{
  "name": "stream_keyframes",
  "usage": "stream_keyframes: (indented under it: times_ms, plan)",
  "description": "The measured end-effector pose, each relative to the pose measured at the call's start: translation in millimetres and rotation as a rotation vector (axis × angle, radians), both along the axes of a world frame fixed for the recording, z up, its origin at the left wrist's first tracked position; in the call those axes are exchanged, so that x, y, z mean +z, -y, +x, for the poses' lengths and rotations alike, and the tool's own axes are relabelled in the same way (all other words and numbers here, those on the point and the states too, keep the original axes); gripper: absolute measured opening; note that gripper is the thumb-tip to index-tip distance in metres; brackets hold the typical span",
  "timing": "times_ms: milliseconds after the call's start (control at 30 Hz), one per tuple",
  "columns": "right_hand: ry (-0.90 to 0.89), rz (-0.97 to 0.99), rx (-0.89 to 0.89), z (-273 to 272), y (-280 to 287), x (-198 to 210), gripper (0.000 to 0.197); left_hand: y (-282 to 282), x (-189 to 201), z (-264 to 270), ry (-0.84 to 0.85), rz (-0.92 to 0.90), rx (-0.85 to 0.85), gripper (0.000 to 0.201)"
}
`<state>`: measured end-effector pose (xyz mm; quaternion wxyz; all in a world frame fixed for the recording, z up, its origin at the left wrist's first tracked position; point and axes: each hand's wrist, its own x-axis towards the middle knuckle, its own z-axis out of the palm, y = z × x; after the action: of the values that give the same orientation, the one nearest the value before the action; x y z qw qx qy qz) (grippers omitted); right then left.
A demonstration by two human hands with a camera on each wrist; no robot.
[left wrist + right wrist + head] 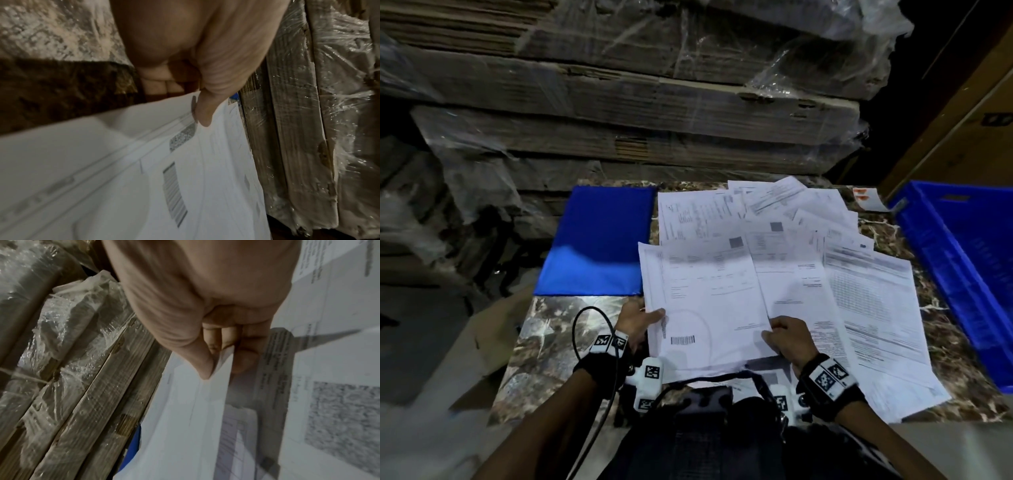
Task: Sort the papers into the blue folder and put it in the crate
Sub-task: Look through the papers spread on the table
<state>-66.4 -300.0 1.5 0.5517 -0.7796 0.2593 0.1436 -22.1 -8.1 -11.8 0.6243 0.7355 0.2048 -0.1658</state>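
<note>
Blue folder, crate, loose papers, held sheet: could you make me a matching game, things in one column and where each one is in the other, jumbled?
Things:
1. blue folder
2. crate
3. loose papers
4. held sheet

Places:
A. pinched by left hand and right hand
B. closed, flat, left of the papers
C. right edge of the view
D. spread over the table

Pairs: 1-B, 2-C, 3-D, 4-A

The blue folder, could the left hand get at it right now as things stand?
Probably not right away. The blue folder lies closed on the table just beyond the left hand with nothing between them, but that hand, like the right hand, is pinching the held sheets and would have to let go first.
</note>
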Motion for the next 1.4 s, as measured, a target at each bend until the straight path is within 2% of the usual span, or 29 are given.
stream_keyframes:
  times_ms: [100,267,433,567,667,733,833,867,933,1033,1233,1400]
  plan:
    - [0.024,-0.006,0.059,-1,-1,-7,0.033,0,4,-2,0.004,0.059,-0.053,0.03]
    - [0.032,-0.057,0.106,1,-4,-18,0.016,-2,-1,-1,-0.041,0.071,-0.067,0.035]
    - [0.055,-0.051,0.135,3,-10,-24,0.019,-3,-2,-5,-0.05,0.119,-0.06,0.03]
    - [0.07,-0.057,0.178,4,-14,-21,0.018,2,8,-11,0.027,0.118,0.02,0.027]
    - [0.135,-0.095,0.036,6,-10,-11,0.006,-1,13,-16,0.125,0.027,0.082,0.027]
    - [0.161,-0.223,-0.083,10,3,-5,0.017,-11,14,-18,0.163,-0.011,0.126,0.024]
    - [0.112,-0.436,-0.124,21,29,-5,0.049,-26,12,-22,0.218,-0.032,0.186,0.016]
    - [0.065,-0.501,-0.118,25,37,-7,0.058,-29,15,-25,0.238,-0.049,0.219,0.009]
    - [-0.037,-0.612,-0.069,32,45,-8,0.07,-35,18,-31,0.239,-0.073,0.247,0.011]
    - [-0.114,-0.678,0.026,39,47,-11,0.077,-47,21,-36,0.248,-0.125,0.244,0.014]
    - [-0.135,-0.682,0.072,51,42,-14,0.064,-69,17,-40,0.266,-0.126,0.302,0.022]
    - [-0.027,-0.565,0.009,55,43,-11,0.022,-77,16,-47,0.283,-0.126,0.321,0.022]
